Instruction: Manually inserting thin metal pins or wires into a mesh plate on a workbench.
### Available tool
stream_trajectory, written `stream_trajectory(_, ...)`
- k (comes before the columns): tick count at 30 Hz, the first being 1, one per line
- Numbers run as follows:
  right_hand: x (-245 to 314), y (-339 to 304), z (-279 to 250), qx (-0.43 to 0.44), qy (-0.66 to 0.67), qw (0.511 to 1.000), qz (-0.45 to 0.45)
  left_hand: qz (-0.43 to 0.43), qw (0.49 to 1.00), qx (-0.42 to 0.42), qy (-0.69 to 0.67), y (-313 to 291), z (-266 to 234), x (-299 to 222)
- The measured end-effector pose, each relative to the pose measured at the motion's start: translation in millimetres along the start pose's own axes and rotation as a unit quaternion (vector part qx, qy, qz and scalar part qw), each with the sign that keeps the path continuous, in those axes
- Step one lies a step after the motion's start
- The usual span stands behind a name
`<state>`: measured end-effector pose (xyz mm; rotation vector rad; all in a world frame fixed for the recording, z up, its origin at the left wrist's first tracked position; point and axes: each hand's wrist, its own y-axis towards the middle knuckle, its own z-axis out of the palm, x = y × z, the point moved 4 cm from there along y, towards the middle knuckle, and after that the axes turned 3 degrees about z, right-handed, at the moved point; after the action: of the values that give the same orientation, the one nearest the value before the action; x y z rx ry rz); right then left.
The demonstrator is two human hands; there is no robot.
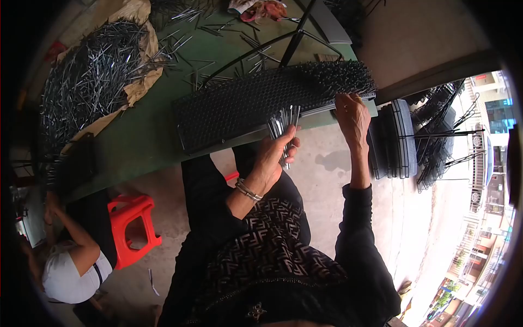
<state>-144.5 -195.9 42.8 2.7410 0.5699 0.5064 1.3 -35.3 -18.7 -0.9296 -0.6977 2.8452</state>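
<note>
My left hand is closed round a bundle of thin, shiny metal strips, their ends fanning up past my thumb. In front of me, at the table's edge, lies a long dark panel with a honeycomb-like mesh. Dark strip ends stand close together over its right part. My right hand is at the panel's front right edge, with its fingers pinched together against the rows there. Whatever those fingertips hold is hidden or too small to name.
A heap of dark metal strips lies on brown paper at the left of the green table; loose strips scatter behind the panel. Black wire racks stand at the right. A red stool and a person in white are at lower left.
</note>
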Motion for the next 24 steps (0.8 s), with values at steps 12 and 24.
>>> stream_trajectory(12, 54.3, -25.0, 7.1, 0.315, 0.45, 0.833, 0.065, 0.005, 1.0, -0.003, 0.008, -2.3, 1.6, -3.3)
stream_trajectory(24, 62.8, -21.4, 21.9, 0.357, 0.458, 0.811, 0.074, 0.004, 0.998, -0.054, 0.035, -3.6, -1.7, -5.1)
